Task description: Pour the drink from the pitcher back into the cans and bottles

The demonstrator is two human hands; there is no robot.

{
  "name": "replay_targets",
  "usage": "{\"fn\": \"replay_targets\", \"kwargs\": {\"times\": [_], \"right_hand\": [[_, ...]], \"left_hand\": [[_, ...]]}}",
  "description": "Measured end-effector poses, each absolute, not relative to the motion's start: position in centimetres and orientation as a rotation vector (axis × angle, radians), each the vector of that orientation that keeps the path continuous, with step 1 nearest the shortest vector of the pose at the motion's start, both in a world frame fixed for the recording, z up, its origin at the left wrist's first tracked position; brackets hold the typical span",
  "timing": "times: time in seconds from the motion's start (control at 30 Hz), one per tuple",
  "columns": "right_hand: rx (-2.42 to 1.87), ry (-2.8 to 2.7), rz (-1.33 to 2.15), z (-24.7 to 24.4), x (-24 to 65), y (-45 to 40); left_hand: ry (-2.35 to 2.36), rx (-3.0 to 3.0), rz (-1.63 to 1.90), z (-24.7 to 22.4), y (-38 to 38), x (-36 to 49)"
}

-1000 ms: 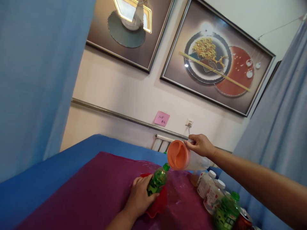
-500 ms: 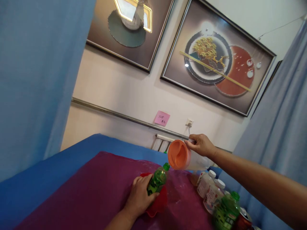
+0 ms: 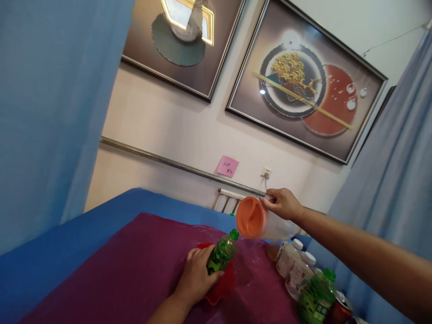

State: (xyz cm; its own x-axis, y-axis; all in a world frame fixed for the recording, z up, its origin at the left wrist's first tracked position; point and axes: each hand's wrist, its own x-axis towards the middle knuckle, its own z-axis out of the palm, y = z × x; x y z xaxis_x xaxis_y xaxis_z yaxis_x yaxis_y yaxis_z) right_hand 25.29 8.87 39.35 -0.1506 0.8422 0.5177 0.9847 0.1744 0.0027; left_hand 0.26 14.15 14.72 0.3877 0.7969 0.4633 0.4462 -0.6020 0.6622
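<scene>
My left hand [image 3: 197,274] is wrapped round a green-labelled plastic bottle [image 3: 222,253], which leans a little to the right. Beneath that bottle lies a red dish with a wavy rim [image 3: 221,288], partly hidden by the hand. My right hand [image 3: 281,204] grips the handle of a clear plastic pitcher [image 3: 278,227] with an orange lid [image 3: 250,218]. The pitcher is tipped on its side, lid facing left, just above and right of the bottle's green top. Whether liquid runs between them, I cannot make out.
Along the right side stand two white-capped bottles [image 3: 299,276], another green bottle [image 3: 317,297] and a red can [image 3: 340,308]. A purple-red plastic sheet [image 3: 135,270] covers the blue surface [image 3: 151,200]. Blue curtains [image 3: 50,112] hang at both sides. A metal rail [image 3: 168,159] crosses the wall.
</scene>
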Motion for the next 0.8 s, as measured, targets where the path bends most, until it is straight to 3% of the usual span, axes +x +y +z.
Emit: {"fn": "replay_targets", "kwargs": {"times": [0.8], "right_hand": [[-1.713, -2.081, -0.525, 39.66, 25.16, 8.77]], "left_hand": [[1.065, 2.219, 1.105, 14.62, 14.15, 0.23]]}}
